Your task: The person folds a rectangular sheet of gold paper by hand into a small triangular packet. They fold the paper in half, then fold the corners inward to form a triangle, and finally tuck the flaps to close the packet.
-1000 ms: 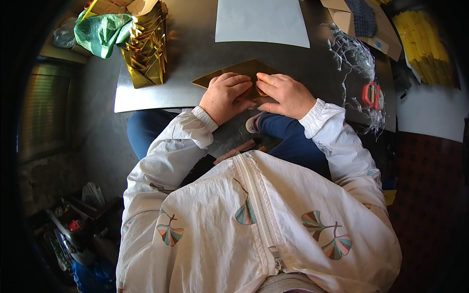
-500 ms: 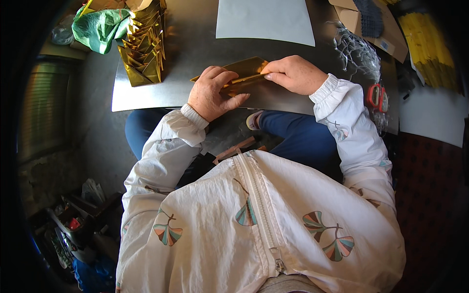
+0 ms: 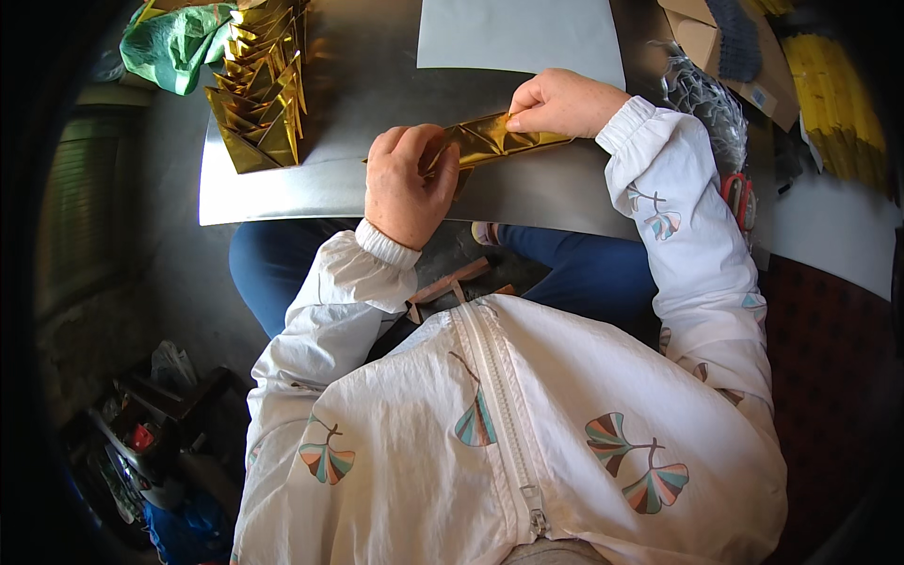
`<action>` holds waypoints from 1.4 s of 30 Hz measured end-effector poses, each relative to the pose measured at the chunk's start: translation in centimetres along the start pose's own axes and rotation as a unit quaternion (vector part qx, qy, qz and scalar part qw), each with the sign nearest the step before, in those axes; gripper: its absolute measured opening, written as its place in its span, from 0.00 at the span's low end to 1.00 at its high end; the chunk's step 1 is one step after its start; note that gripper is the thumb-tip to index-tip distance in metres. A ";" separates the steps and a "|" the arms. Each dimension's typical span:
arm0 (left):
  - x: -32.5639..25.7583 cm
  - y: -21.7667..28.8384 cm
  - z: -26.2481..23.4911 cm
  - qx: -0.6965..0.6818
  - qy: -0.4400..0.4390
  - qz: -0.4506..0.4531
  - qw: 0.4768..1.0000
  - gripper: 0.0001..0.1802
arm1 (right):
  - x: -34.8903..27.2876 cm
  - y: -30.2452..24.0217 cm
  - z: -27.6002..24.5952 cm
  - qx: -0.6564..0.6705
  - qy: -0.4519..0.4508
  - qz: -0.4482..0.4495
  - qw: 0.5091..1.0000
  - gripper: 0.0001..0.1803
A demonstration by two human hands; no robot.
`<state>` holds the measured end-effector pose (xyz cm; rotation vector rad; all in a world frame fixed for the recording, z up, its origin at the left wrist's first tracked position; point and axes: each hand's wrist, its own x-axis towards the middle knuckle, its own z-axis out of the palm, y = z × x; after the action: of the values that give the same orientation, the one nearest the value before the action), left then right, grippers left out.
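Both hands have moved apart since the earlier frame, and the gold foil piece is now stretched into a long narrow strip between them. Nearest to the body, the left hand has its grip closed on the left end of the strip, fingers curled over it. Farther away, the right hand pinches the right part of the strip between thumb and fingertips. The strip lies low over the grey worktop. Behind it, on the left, a stack of folded gold pieces stands beside a green bag. A pale sheet lies at the far edge.
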<state>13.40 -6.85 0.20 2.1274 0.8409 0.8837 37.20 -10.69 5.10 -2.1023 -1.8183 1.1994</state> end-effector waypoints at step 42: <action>-0.3 -0.4 -0.2 0.260 -0.239 0.167 0.921 0.48 | 1.8 0.1 -1.2 -0.052 -0.038 0.109 0.992 0.17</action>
<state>12.97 -6.78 -0.12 2.8484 0.4909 0.2634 37.95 -8.67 4.98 -2.3974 -1.7549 1.2744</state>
